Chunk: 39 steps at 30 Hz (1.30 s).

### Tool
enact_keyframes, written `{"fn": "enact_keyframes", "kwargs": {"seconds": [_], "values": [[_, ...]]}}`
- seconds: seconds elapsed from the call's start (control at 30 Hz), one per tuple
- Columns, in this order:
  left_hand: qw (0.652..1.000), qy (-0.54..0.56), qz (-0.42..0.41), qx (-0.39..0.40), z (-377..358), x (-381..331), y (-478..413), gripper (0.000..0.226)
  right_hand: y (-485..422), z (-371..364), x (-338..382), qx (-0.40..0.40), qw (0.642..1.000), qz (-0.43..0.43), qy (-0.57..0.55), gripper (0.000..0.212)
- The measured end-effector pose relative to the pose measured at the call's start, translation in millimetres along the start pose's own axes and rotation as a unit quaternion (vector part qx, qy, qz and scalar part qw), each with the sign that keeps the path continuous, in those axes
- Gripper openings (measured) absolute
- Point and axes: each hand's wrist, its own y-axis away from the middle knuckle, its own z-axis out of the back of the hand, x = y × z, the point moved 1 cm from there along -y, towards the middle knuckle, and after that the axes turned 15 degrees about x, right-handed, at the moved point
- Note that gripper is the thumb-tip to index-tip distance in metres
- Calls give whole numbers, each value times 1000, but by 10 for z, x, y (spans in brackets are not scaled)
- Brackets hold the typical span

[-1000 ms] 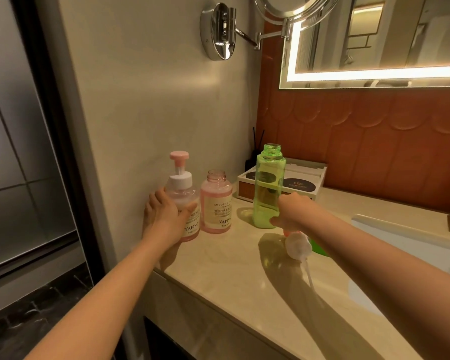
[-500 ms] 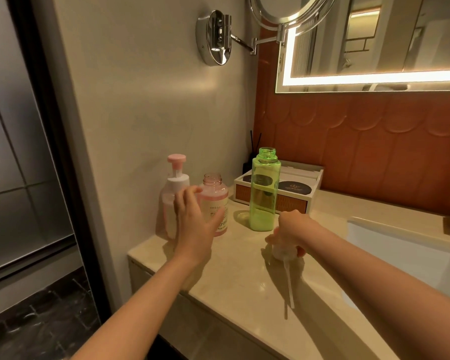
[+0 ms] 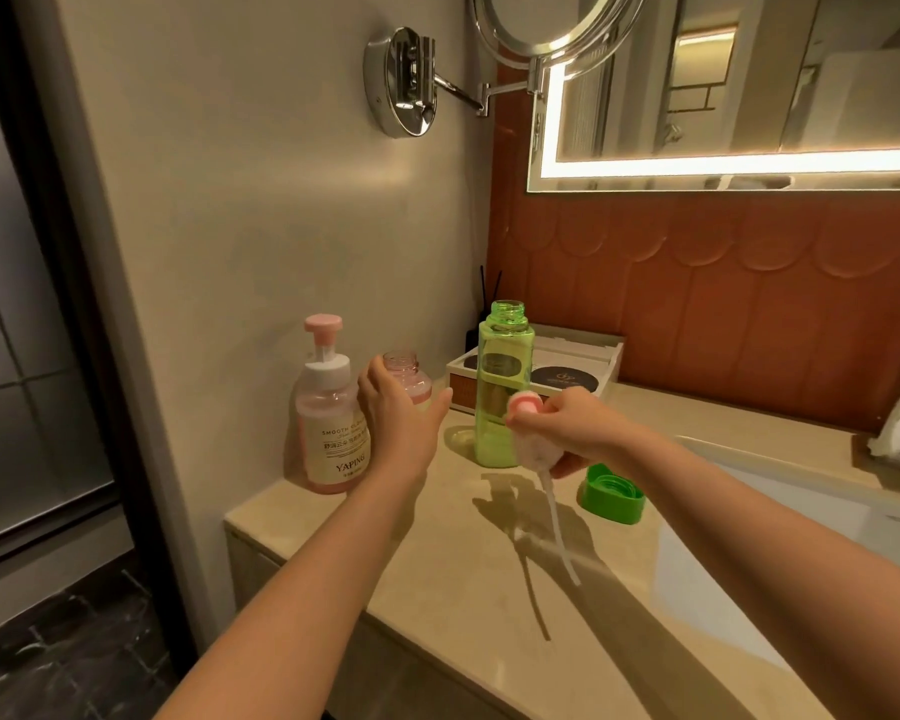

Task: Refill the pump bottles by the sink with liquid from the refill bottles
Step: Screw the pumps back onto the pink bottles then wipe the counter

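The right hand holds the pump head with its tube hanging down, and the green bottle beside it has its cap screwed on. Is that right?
Not quite. The head view shows the green bottle open at the neck; its green cap lies on the counter. The right hand does hold the pump head, tube hanging down.

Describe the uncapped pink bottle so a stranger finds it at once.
Look where the counter meets the beige wall. Between the pump-topped pink bottle and the tall green bottle stands a shorter pink bottle. It alone is pink with an open neck.
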Motion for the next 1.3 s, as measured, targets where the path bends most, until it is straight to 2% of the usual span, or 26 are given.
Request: {"fn": "enact_keyframes", "kwargs": {"seconds": [0.1, 0.23, 0.33, 0.43, 0.73, 0.93, 1.07, 1.3], "values": [[1000, 2, 0, -4, -5, 13, -55, 92, 42, 5, 49, -32, 992, 88, -87, 32], [1000, 10, -7, -7, -3, 34, -124, 92, 88, 10, 138, -102, 957, 211, -174, 31], [1000, 10, -10, -17, -21, 40, -165, 93, 106, 50, 199, -144, 935, 256, -201, 15], [1000, -3, -1, -23, -47, 49, -220, 93, 97, 83, 210, -175, 926, 264, -204, 11], [997, -64, -1, -30, -72, 140, -342, 84, 64, 101, 165, -191, 924, 263, -200, 23], [998, -57, -33, 18, 7, 198, -374, 72, 67, 124, 203, -209, 913, 273, -221, 32], [994, -29, -79, 64, 99, 215, -251, 65, 81, 192, 276, -221, 887, 274, -299, 15], [985, 64, -107, 120, 273, 257, 123, 64, 138, 200, 418, -220, 837, 275, -418, 16]]}}
